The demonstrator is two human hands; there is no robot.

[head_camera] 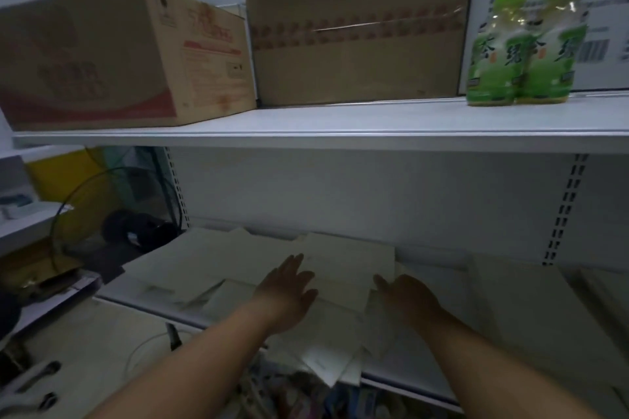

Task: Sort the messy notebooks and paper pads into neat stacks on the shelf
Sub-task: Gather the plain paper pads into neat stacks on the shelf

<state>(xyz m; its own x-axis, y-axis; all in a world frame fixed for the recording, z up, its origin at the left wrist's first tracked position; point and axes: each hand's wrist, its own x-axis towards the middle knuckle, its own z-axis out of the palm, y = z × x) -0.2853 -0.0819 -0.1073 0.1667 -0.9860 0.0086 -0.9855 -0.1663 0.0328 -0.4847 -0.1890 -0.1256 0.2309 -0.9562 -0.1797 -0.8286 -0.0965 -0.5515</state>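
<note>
Head view: left hand rests on skewed, flat-lying notebook.

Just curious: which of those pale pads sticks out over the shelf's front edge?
The frontmost pad, lowest in the picture; its corner juts past the shelf edge, while the others lie on it.

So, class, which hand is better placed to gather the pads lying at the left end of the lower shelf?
Left, probably. The left hand lies open nearest those pads, while the right hand sits farther right and would have to reach across it.
</note>
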